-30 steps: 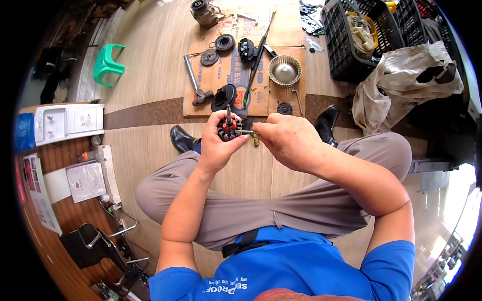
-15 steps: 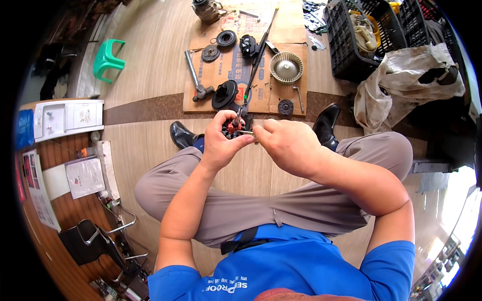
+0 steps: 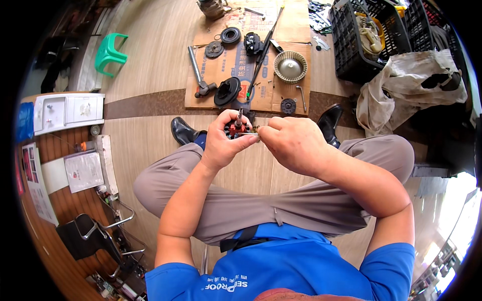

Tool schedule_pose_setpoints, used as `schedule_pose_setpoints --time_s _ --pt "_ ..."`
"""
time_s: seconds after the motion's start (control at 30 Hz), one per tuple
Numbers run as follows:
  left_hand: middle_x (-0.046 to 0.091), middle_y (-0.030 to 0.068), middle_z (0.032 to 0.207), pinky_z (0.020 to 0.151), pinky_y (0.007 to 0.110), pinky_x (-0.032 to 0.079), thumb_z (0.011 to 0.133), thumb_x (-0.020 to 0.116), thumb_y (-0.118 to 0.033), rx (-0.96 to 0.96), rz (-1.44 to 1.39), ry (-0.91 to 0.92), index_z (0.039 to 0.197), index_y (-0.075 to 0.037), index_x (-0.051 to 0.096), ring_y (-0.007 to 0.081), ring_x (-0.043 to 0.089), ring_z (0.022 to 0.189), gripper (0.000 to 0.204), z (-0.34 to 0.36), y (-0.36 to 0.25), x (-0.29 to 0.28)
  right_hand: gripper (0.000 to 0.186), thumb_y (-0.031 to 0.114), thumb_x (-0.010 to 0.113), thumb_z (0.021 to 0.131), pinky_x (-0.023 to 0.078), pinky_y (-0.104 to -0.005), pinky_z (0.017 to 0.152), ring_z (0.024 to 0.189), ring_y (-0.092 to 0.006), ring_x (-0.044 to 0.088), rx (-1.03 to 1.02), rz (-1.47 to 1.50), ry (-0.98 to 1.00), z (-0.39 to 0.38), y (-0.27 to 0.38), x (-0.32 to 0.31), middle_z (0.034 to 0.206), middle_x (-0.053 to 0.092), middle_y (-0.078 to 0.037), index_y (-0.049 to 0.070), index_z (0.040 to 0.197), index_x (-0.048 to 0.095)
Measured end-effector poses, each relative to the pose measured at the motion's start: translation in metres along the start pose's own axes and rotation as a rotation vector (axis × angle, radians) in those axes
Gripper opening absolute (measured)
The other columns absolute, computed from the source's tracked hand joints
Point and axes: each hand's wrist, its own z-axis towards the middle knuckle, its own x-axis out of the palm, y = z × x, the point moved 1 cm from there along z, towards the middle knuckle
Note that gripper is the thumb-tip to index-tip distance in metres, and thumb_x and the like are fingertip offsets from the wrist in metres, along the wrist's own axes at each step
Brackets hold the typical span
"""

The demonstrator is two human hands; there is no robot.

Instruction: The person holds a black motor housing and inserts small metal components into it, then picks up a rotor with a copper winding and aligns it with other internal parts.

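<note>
My left hand (image 3: 219,144) is closed around a small round motor part (image 3: 232,131), red and black, with a metal shaft (image 3: 239,118) standing out of its top. Its thumb points toward my right hand (image 3: 296,143), whose fingers are pinched at the end of a thin, light metal rod (image 3: 249,134). That rod reaches across to the motor part; its exact kind and its handle are hidden in my fingers. Just beyond my hands, a black round housing (image 3: 227,91) lies at the near edge of a cardboard sheet (image 3: 271,103).
The cardboard bears a blower wheel (image 3: 290,66), a long-handled wrench (image 3: 197,70), a black toothed disc (image 3: 288,106), a small wrench (image 3: 302,99) and a long black rod (image 3: 262,52). Black crates (image 3: 346,62) and a dirty white bag (image 3: 394,83) stand right; a green stool (image 3: 108,54) stands left.
The motor part has turned slightly in my left hand, its shaft showing more upright. My right hand has shifted a little rightward with the rod. The whole view has moved slightly.
</note>
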Motion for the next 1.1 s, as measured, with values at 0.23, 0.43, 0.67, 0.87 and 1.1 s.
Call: schedule_pose_setpoints --time_s 0.23,0.43,0.67,0.87,1.1 --pt "0.061 -0.0029 0.087 0.069 0.02 0.048 0.077 0.083 -0.008 -0.032 -0.003 0.059 0.095 -0.007 0.058 0.0019 0.055 0.077 0.031 -0.002 -0.003 -0.001 0.011 0.012 0.063 0.077 0.054 -0.0377 0.066 0.081 -0.0253 0.066 -0.067 -0.07 0.046 -0.002 0.003 -0.002 0.085 0.061 -0.007 0.007 0.086 0.06" --pt "0.061 -0.0041 0.083 0.067 0.019 0.046 0.078 0.081 -0.008 -0.094 0.032 0.101 0.095 -0.007 0.058 0.0012 0.054 0.076 0.029 -0.004 -0.003 -0.005 0.015 0.014 0.064 0.075 0.053 -0.0355 0.066 0.077 -0.023 0.064 -0.149 -0.074 -0.009 -0.004 -0.003 0.005 0.083 0.059 -0.005 0.008 0.088 0.059" --pt "0.058 -0.0051 0.082 0.065 0.018 0.042 0.077 0.08 -0.008 -0.104 0.063 0.126 0.093 -0.007 0.058 0.0008 0.049 0.074 0.027 -0.006 -0.002 -0.007 0.015 0.013 0.063 0.076 0.053 -0.0368 0.064 0.074 -0.0231 0.064 -0.193 -0.042 -0.029 -0.003 -0.008 0.008 0.081 0.058 -0.005 0.008 0.089 0.059" --pt "0.061 -0.0007 0.091 0.074 0.022 0.046 0.077 0.078 -0.006 -0.146 0.035 0.152 0.094 -0.007 0.057 0.0053 0.054 0.083 0.028 -0.006 -0.006 -0.008 0.016 0.013 0.062 0.077 0.052 -0.0374 0.062 0.072 -0.0245 0.064 -0.21 -0.008 -0.064 -0.003 -0.012 0.012 0.079 0.058 -0.005 0.008 0.092 0.058" --pt "0.061 -0.0013 0.099 0.08 0.023 0.048 0.068 0.089 -0.007 -0.056 -0.128 0.17 0.106 -0.009 0.054 0.0055 0.055 0.09 0.051 0.001 -0.003 -0.013 0.012 0.011 0.061 0.078 0.053 -0.0408 0.062 0.075 -0.027 0.065 -0.086 -0.023 -0.053 0.003 -0.007 0.0 0.081 0.059 -0.007 0.007 0.09 0.059"
